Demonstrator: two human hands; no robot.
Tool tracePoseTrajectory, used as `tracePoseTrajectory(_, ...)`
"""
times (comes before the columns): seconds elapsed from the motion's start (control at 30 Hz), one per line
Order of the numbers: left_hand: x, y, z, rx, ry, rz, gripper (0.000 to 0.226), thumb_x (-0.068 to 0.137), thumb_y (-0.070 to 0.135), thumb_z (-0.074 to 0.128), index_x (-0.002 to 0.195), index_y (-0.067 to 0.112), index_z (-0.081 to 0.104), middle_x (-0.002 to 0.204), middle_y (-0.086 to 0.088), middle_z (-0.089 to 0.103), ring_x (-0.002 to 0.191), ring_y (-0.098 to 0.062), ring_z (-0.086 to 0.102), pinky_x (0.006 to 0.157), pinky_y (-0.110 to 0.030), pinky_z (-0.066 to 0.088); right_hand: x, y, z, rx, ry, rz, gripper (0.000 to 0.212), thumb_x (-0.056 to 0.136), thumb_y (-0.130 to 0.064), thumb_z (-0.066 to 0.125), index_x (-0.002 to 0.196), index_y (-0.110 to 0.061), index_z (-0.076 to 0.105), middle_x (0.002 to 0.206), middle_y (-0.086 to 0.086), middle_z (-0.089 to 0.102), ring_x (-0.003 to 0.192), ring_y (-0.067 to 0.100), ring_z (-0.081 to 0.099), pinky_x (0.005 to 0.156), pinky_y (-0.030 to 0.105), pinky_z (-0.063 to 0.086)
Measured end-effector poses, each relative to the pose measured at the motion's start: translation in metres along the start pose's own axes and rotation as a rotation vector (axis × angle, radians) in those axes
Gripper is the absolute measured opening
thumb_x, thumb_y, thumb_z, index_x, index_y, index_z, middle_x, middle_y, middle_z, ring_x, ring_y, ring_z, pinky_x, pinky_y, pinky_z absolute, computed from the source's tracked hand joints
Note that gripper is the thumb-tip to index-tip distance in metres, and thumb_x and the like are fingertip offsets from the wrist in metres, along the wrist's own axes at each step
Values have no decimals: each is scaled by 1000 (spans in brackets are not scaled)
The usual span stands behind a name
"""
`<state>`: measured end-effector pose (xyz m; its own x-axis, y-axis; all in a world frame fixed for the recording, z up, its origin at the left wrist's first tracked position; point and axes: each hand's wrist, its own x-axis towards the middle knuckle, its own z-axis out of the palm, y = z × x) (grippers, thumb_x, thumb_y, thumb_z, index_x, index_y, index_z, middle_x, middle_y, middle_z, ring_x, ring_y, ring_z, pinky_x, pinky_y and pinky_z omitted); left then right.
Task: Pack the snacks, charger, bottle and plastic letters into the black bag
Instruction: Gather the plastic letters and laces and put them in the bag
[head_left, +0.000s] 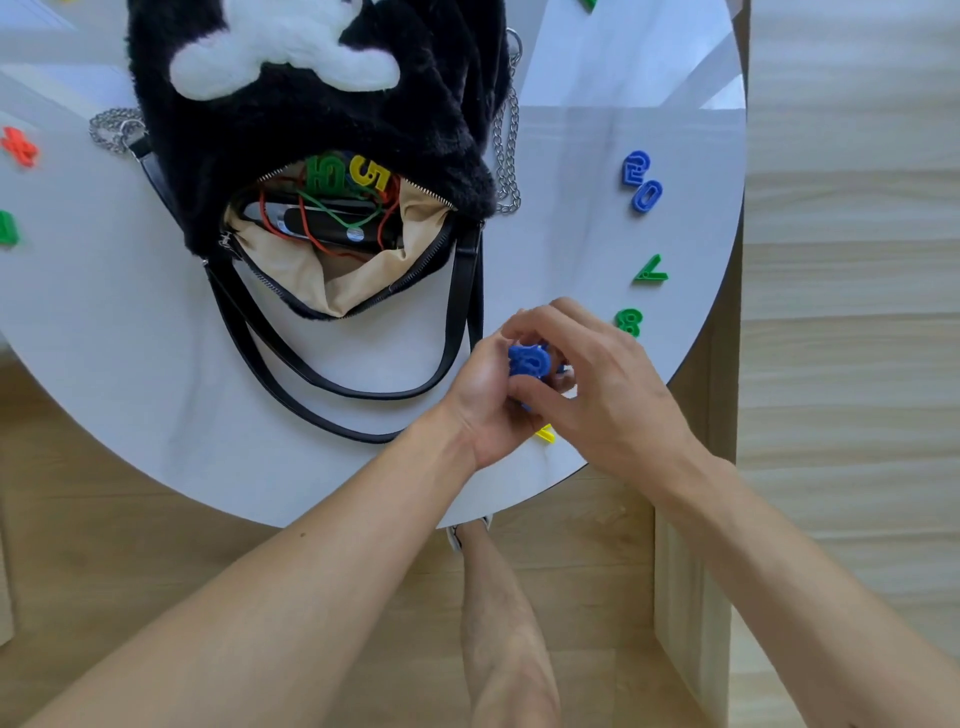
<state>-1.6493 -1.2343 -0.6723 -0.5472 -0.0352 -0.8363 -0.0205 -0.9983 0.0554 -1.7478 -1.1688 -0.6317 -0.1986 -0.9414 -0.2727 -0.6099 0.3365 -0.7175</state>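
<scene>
Head view, desk (156, 364): white, round; carries the bag and scattered plastic pieces.
Black bag (311, 104): furry, lying flat, mouth unzipped toward the person, left of both hands.
Left grip (480, 400): fingers curled round the blue pieces (530, 361), over the near desk edge.
Right grip (597, 379): fingertips pinching the same blue pieces from the other side.
Packed: dark long item (317, 228) tangled in red and green cords, bottle or charger, cannot tell; inside green piece (322, 174) and inside yellow piece (370, 176) at the mouth; snacks not visible.
Left out: blue pair (641, 179), green 7 (649, 271), green 8 (629, 322), low yellow piece (545, 434) under the hands, red piece (20, 148), far-left green piece (8, 228).
Progress: judged past halfway; loose pieces remain to bag.
</scene>
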Motion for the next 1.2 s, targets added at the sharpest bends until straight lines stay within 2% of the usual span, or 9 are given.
tracePoseTrajectory(0.1,1,8,-8,-23,28,35,35,101,37,44,75,17,54,68,1,54,57,-11,43,50,-18,26,-4,13,3,157,233,33,21,87,-29,67,107,-25,61,102,-10,54,81,10,57,68,14,40)
tracePoseTrajectory(0.17,1,14,-16,-97,33,59,36,101,37,43,74,14,52,70,-1,48,57,-10,35,42,-16,20,-10,30,10,122,338,172,27,89,-35,64,112,-25,58,108,-9,49,82,8,58,68,20,43)
tracePoseTrajectory(0.33,2,18,-31,-93,74,87,37,102,34,42,75,12,55,74,-3,51,57,-11,39,41,-16,22,-38,61,52,-289,-129,330,66,79,-43,73,136,-35,39,125,-3,34,80,18,58,63,36,54)
tracePoseTrajectory(0.5,4,18,-38,-43,136,106,36,102,33,44,76,11,58,75,-4,55,59,-14,47,39,-16,30,-47,69,73,-313,-108,289,21,86,-3,60,105,-13,58,108,4,45,81,28,55,61,40,50)
tracePoseTrajectory(0.6,8,18,-37,15,151,83,37,101,34,44,77,12,61,75,-5,56,59,-14,50,40,-17,34,-36,66,60,-40,102,361,15,85,-8,66,99,-13,63,99,1,54,75,20,58,67,32,48)
tracePoseTrajectory(0.73,19,13,-21,195,170,25,37,101,38,44,81,14,64,75,-3,59,59,-13,55,48,-21,41,-7,46,22,172,352,222,21,80,-17,73,95,-20,58,86,-9,59,74,10,57,66,12,38)
tracePoseTrajectory(0.9,34,12,10,164,151,-35,37,100,46,46,97,13,63,82,-4,56,72,-16,56,74,-26,48,15,40,5,-52,99,43,7,79,-14,71,81,-12,66,79,0,60,79,23,49,73,43,45)
tracePoseTrajectory(1.07,53,26,24,202,209,61,38,100,41,50,70,18,49,62,2,46,44,-8,42,34,-15,24,23,76,-7,-20,317,191,14,87,-24,64,96,-15,60,101,-3,51,83,17,53,66,30,44)
tracePoseTrajectory(1.2,61,34,31,238,246,51,36,101,37,49,71,17,50,68,-1,47,42,-10,45,34,-14,24,19,116,-6,-371,166,507,33,85,-33,71,109,-18,53,115,4,45,88,25,55,62,31,42)
